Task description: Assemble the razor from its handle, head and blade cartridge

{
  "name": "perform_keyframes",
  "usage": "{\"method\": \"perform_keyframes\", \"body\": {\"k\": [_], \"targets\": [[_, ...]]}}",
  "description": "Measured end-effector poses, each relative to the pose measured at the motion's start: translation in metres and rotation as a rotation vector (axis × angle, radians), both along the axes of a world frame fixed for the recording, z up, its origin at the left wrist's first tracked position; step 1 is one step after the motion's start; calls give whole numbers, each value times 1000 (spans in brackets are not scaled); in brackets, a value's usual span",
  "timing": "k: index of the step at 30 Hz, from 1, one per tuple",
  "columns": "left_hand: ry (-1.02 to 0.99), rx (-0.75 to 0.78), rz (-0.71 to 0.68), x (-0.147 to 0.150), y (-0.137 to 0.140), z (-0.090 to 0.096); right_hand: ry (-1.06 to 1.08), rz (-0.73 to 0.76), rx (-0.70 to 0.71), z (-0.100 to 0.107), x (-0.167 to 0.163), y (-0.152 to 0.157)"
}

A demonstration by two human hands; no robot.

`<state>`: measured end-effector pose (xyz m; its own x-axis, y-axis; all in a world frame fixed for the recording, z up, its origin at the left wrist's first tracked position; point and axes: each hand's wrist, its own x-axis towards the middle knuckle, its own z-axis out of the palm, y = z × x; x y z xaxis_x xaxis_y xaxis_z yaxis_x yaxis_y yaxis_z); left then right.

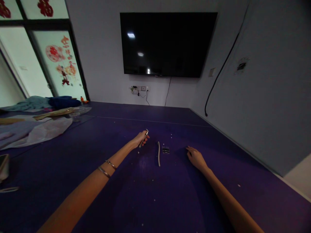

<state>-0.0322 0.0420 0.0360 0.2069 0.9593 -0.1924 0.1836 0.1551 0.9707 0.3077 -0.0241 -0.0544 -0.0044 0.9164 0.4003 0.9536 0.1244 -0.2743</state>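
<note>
My left hand is closed around a small shiny metal tool, held just above the purple tabletop. Most of the tool is hidden by the fingers, so its exact kind does not show. To the right of this hand lies a thin, slightly curved white stick-like piece, darker near its far end. Beside it is a small, dark, partly see-through rectangular piece. My right hand rests on the surface further right, palm down with fingers stretched out, holding nothing and apart from these pieces.
Small white bits are scattered over the surface. Folded cloths and crumpled plastic sheeting lie at the left, with a pale box-like object nearer me. A black cable hangs down the right wall. A television is mounted ahead.
</note>
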Motion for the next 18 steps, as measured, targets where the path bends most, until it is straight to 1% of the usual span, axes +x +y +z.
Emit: {"method": "perform_keyframes", "body": {"k": [4, 5, 7, 8, 10, 12, 15, 18], "targets": [[-78, 36, -65, 8, -9, 2, 69, -77, 183, 19, -12, -7], [-95, 50, -71, 10, -11, 1, 58, -80, 208, 25, -19, -10], [-129, 97, -76, 13, -14, -2, 39, -76, 183, 39, -39, -17], [-152, 125, -78, 15, -15, -4, 42, -73, 126, 46, -51, -20], [-201, 176, -76, 17, -17, -7, 29, -36, -41, 56, -77, -25], [-226, 208, -74, 19, -19, -8, -10, 11, -132, 64, -103, -28], [-226, 264, -84, 21, -23, -5, -66, 80, -275, 69, -136, -28], [-196, 318, -104, 23, -28, 2, -115, 90, -353, 67, -159, -26]]}}
